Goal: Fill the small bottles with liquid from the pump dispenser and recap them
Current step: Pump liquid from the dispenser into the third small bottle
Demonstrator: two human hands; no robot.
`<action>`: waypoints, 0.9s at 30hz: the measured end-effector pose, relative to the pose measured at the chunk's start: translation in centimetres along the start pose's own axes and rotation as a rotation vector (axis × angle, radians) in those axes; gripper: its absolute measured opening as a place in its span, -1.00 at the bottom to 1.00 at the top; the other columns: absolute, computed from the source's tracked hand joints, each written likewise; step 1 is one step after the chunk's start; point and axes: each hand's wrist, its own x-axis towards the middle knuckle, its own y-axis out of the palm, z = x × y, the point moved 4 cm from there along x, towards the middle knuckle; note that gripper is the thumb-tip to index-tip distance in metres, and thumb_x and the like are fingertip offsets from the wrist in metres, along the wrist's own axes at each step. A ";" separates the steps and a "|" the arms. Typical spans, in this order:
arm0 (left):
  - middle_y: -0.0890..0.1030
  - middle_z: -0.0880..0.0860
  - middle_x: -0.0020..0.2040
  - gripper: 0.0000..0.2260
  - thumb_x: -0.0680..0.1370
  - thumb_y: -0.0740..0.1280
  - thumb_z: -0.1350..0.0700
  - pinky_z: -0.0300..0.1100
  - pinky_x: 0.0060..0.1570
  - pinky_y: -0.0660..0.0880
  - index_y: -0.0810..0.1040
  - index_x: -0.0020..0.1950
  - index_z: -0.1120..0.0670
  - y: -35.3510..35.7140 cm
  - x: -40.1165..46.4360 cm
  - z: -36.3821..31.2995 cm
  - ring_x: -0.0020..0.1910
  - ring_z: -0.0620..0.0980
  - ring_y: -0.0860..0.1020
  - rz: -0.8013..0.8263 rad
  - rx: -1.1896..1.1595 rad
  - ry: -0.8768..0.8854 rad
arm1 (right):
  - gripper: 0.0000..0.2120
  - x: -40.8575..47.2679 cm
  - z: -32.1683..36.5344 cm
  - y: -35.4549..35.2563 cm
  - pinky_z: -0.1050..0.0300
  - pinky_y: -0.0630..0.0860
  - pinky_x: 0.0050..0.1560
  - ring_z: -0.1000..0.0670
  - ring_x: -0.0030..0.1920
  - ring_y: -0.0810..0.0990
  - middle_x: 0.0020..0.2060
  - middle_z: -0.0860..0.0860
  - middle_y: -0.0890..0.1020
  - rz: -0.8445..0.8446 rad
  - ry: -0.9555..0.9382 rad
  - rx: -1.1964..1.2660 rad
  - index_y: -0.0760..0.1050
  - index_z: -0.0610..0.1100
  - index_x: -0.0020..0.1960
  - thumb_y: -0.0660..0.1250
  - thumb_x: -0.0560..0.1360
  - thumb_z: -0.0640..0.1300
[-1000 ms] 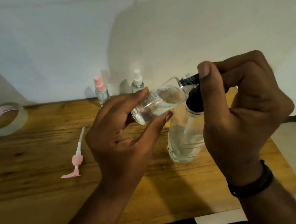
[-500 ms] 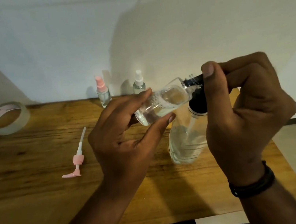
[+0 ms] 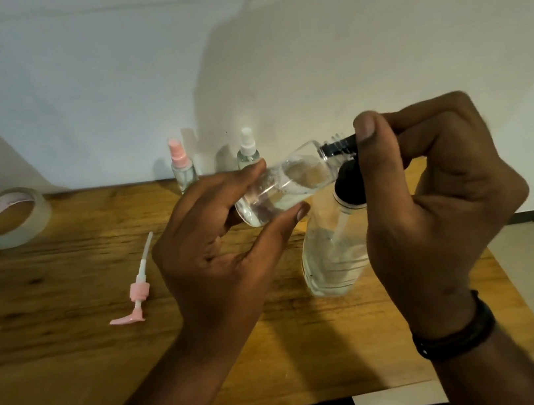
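Note:
My left hand [image 3: 216, 244] grips a small clear bottle [image 3: 285, 184] tilted on its side, part full of clear liquid, its threaded neck pointing right. The black nozzle [image 3: 342, 147] of the pump sits in that neck. My right hand [image 3: 432, 205] curls over the black pump head of the large clear dispenser bottle [image 3: 333, 258], which stands on the wooden table [image 3: 73, 352] and holds some liquid. A pink pump cap [image 3: 138, 289] with its dip tube lies loose on the table to the left.
Two small capped spray bottles stand at the back by the wall, one with a pink top [image 3: 182, 166], one with a white top [image 3: 247, 151]. A roll of clear tape [image 3: 8, 218] lies at the far left. The table's right edge is close to my right wrist.
The liquid in the small bottle has shifted and bubbled slightly. Both hands have stayed almost in place on the bottle and the pump head.

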 end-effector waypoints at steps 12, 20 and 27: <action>0.66 0.04 0.12 -0.60 0.47 0.61 0.09 -0.19 -0.02 0.67 0.62 0.22 0.23 0.1 -0.2 0.1 0.07 -0.02 0.70 0.008 0.004 -0.013 | -0.79 -0.4 -0.2 0.1 0.29 0.43 -0.11 0.11 -0.16 0.55 -0.23 0.00 0.55 0.000 0.002 0.005 0.53 -0.20 -0.20 0.37 0.61 -0.32; 0.68 0.08 0.04 -0.59 0.48 0.61 0.09 -0.19 -0.05 0.66 0.58 0.25 0.18 -0.2 -0.1 -0.1 -0.03 0.03 0.70 -0.001 0.008 -0.015 | -0.79 -0.1 0.1 0.1 0.30 0.42 -0.10 0.14 -0.16 0.54 -0.25 -0.02 0.56 0.010 0.002 0.013 0.54 -0.24 -0.21 0.36 0.61 -0.30; 0.65 0.01 0.12 -0.58 0.47 0.61 0.09 -0.24 -0.02 0.65 0.60 0.24 0.19 0.0 -0.2 -0.1 0.04 -0.04 0.70 0.011 -0.001 -0.024 | -0.76 -0.4 -0.4 0.1 0.32 0.42 -0.09 0.13 -0.16 0.54 -0.27 -0.06 0.56 0.004 0.030 0.015 0.54 -0.27 -0.25 0.36 0.61 -0.32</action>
